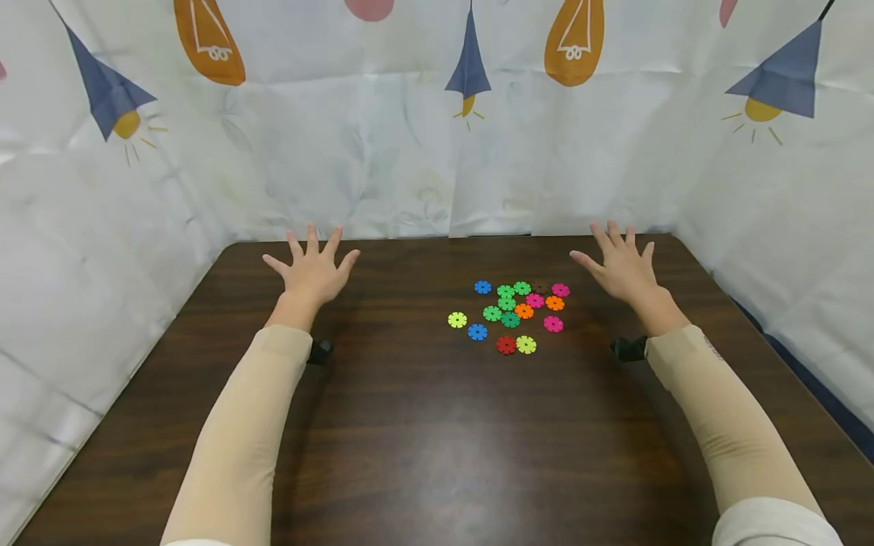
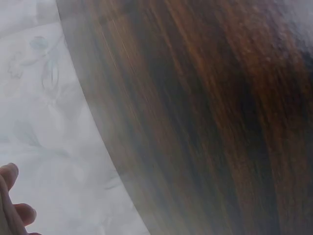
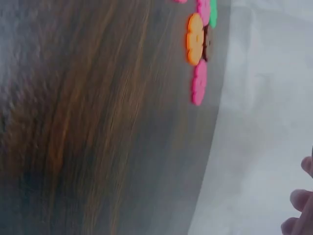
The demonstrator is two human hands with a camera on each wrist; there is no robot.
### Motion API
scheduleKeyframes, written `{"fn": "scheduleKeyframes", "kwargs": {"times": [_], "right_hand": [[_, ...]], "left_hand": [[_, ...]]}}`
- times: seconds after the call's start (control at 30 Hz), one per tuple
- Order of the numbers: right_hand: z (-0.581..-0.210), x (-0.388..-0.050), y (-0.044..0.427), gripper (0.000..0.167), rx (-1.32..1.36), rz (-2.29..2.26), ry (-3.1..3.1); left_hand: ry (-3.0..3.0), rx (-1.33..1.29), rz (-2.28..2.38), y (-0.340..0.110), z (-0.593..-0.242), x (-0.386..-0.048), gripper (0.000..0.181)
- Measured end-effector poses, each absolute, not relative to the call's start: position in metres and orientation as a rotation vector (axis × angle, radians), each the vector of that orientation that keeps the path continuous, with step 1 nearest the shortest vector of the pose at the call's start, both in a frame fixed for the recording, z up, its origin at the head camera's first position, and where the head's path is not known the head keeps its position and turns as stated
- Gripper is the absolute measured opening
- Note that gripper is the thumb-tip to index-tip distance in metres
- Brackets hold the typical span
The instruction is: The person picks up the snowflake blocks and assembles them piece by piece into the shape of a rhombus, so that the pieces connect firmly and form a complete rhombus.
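Several flat, notched plastic discs lie loosely grouped right of centre on the table, among them a red disc [image 1: 506,345], a yellow disc [image 1: 457,320], a blue disc [image 1: 477,332] and a dark green disc [image 1: 510,319]. To their left, my left hand [image 1: 311,274] is held with fingers spread, holding nothing. My right hand [image 1: 623,267] is likewise spread and bare, just right of the group, nearest the pink disc [image 1: 561,290]. In the right wrist view an orange disc [image 3: 195,39] partly covers a brown one [image 3: 208,43]. Only fingertips show in the left wrist view.
The dark wooden table [image 1: 410,425] has rounded far corners. A white printed curtain [image 1: 403,152] with lamp and bulb pictures hangs along its back and sides. A dark strap-like piece [image 1: 319,352] sits at the left wrist, another [image 1: 628,349] at the right.
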State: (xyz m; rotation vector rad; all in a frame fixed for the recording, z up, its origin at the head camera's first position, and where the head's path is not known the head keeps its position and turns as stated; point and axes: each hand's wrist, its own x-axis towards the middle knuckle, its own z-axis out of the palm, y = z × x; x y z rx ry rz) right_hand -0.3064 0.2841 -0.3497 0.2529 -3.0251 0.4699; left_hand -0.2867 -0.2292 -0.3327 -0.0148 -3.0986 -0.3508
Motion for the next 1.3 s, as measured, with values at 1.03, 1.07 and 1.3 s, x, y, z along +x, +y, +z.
{"fn": "scheduleKeyframes", "kwargs": {"times": [1.03, 1.07, 1.3], "right_hand": [[-0.350, -0.273, 0.236, 0.075, 0.599, 0.618, -2.905], [-0.350, -0.272, 0.235, 0.074, 0.606, 0.618, -2.903], [-0.354, -0.265, 0.227, 0.072, 0.659, 0.638, -2.889]], "left_hand": [[-3.075, -0.260, -0.360, -0.186, -0.343, -0.291, 0.072], [-3.072, -0.273, -0.362, -0.184, -0.343, -0.291, 0.072], [-3.061, -0.349, -0.369, -0.170, -0.345, -0.287, 0.069]]}}
